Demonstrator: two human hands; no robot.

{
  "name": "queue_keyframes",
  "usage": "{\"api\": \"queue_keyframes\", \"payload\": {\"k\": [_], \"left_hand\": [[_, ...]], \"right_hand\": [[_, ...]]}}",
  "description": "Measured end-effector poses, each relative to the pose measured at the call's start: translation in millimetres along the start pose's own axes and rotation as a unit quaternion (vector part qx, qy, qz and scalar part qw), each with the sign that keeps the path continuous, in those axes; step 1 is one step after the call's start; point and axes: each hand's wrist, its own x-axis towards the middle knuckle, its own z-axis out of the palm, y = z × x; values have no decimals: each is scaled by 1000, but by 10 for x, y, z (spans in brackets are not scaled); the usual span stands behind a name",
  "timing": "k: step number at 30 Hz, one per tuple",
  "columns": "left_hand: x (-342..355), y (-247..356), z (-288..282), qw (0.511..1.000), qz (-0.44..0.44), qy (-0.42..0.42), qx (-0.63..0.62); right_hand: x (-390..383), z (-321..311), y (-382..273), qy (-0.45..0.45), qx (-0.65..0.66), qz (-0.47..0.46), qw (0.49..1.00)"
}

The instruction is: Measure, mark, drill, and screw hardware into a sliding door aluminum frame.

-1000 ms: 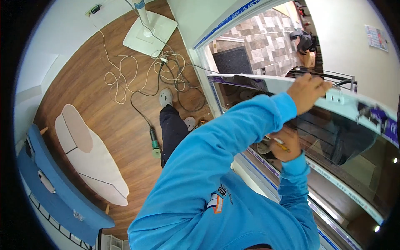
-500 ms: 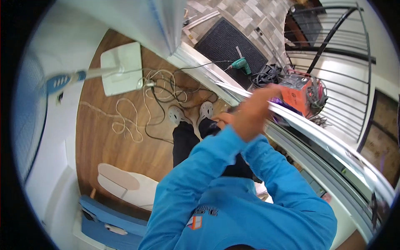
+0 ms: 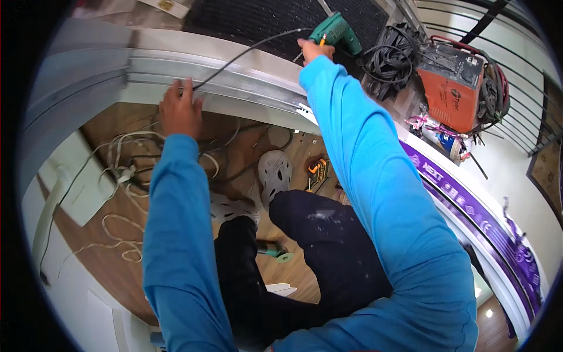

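Observation:
My right hand (image 3: 317, 51) is closed over the front end of a green power drill (image 3: 333, 32) lying on the dark mat beyond the door sill. A thin yellow stick, like a pencil (image 3: 323, 39), shows at its fingers. The bit pokes out below the hand, and the chuck is hidden. My left hand (image 3: 180, 111) is open at the near edge of the metal door track (image 3: 234, 79), fingers slightly apart. A black cord (image 3: 246, 54) runs from beside its fingertips to the drill; I cannot tell whether they touch it.
An orange welding machine (image 3: 448, 88) stands beside coiled black cable (image 3: 390, 61) beyond the sill. Purple wrapping film (image 3: 451, 190) covers part of the white frame on my right. Near my feet lie a yellow-black tool (image 3: 317, 170), a green tool (image 3: 271, 249) and tangled white cord (image 3: 126, 176).
I have bent lower and nearer to the sill. My hands, close together before, are now apart: the right has reached forward onto the drill, the left to the door track.

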Motion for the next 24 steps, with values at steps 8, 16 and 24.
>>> {"api": "queue_keyframes", "payload": {"k": [8, 16, 24], "left_hand": [[53, -97, -276, 997, 9, 11, -70], [-2566, -912, -2054, 818, -341, 254, -387], [-5277, -1254, -3045, 632, -684, 244, -271]], "right_hand": [[-400, -161, -159, 44, -13, -92, 995], [-3164, -1634, 249, -156, 64, -407, 898], [-4641, -2779, 1590, -557, -138, -518, 634]]}}
